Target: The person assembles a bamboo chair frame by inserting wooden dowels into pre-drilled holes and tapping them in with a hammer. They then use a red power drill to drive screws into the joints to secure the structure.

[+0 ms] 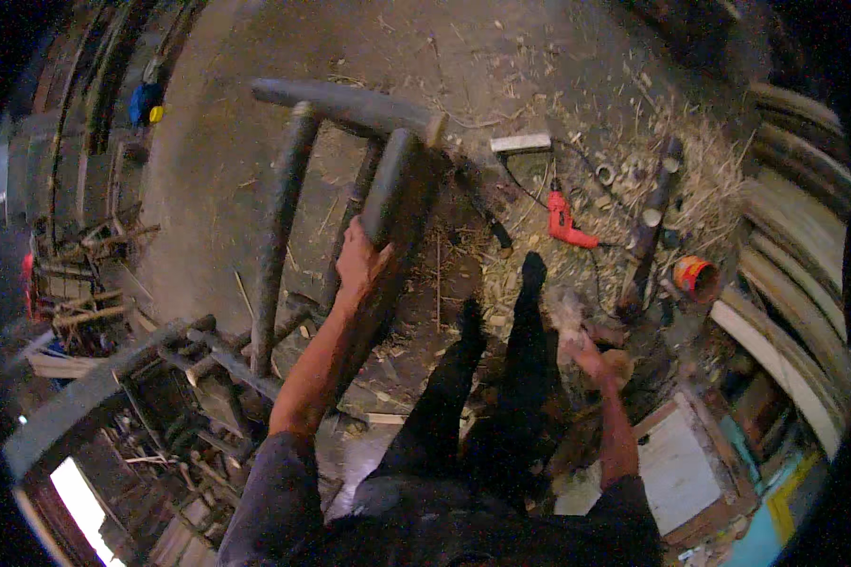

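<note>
The left hand [355,263] is closed on a thick, dark post of a wooden frame [284,213], its fingers against the near side of the post and its thumb toward the right; the forearm hides part of the wood below the grip. The frame stands at and beyond this grip: its crosspiece [350,102] runs above the hand, extending well to the left, and another long post descends to the left of the hand, apart from the fingers. The right hand [588,357] is low and to the right of the left grip, beside a round, tan wooden piece [617,367]; blur obscures its fingers, and whether it holds that piece or only touches it cannot be told. A pale, smeared shape [564,314] is noted directly above the right hand. Between the two hands and farther out, a dark tool [485,213] lies on the ground. Above the right hand, a red power drill [565,219] lies among wood chips [529,269], with a pale block [521,144] beyond it. To the right of the drill lies a dark pole [654,222], and near that an orange container [695,276]. Curved boards [794,246] are stacked farther right of the right hand. A second dark frame [90,392] is located below and left of the left grip.
</note>
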Available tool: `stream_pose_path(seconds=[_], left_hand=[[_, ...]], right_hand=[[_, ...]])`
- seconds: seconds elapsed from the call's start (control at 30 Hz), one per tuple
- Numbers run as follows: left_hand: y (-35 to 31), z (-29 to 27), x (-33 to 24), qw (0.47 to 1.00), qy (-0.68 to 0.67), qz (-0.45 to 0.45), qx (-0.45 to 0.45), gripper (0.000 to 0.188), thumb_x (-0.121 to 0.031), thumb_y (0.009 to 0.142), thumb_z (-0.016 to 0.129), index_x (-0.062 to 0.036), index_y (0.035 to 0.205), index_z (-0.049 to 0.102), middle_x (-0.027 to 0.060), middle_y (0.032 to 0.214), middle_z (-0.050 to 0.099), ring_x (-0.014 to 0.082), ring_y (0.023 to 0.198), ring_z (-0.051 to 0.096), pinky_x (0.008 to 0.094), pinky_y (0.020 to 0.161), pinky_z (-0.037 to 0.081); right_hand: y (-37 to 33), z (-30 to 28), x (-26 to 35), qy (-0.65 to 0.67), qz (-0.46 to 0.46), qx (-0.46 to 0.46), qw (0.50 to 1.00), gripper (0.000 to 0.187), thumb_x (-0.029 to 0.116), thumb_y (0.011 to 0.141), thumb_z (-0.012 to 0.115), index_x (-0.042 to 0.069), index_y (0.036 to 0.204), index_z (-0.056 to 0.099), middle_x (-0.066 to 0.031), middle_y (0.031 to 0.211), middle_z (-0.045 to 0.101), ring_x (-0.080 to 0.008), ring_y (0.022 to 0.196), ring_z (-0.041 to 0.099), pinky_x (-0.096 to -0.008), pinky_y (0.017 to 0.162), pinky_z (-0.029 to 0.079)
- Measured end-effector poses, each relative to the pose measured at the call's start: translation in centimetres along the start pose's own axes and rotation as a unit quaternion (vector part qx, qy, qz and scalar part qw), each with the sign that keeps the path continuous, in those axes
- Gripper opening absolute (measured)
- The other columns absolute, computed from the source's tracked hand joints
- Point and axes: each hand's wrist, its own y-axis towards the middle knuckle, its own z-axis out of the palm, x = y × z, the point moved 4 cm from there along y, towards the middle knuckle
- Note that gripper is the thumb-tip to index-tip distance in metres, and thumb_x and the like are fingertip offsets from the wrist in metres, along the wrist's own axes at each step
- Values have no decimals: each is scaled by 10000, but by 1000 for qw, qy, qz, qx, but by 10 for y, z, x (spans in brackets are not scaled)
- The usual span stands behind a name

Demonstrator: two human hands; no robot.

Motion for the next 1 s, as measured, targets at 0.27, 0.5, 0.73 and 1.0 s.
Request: stream_pose_path(seconds=[0.27, 0.5, 0.73, 1.0], left_hand=[[-121, 7, 109, 996, -2, 1, 88, 984, -420, 748, 696, -41, 1434, 102, 256, 1333, 355, 442, 1206, 386, 553, 973, 322], [-301, 37, 272, 940, 91, -187, 270, 999, -580, 754, 615, -46, 1440, 123, 204, 1383, 341, 390, 1277, 330, 678, 977, 220], [-338, 54, 298, 979, 150, -122, 68, 1002, -600, 773, 571, 35, 1415, 137, 224, 1389, 331, 374, 1324, 265, 665, 1014, 161], [-321, 59, 316, 980, -4, -89, 177, 868, -551, 797, 576, 62, 1321, 255, 278, 1262, 408, 416, 1193, 379, 572, 972, 280]], right_hand=[[-148, 74, 51, -81, 13, -92, 992, 911, 487, 775, 672, -42, 1392, 259, -200, 1345, 434, -292, 1204, 457, -391, 989, 371], [-158, 150, -22, -61, 37, -124, 990, 822, 577, 817, 558, -66, 1302, 394, -218, 1228, 510, -292, 1101, 511, -369, 930, 401], [-180, 229, -147, 242, 44, -57, 968, 761, 529, 811, 607, -80, 1243, 460, -186, 1108, 586, -219, 915, 603, -336, 792, 465], [-347, 339, -147, 202, 168, -164, 951, 585, 491, 837, 598, -26, 1109, 554, -121, 960, 629, -169, 777, 611, -316, 594, 470]])
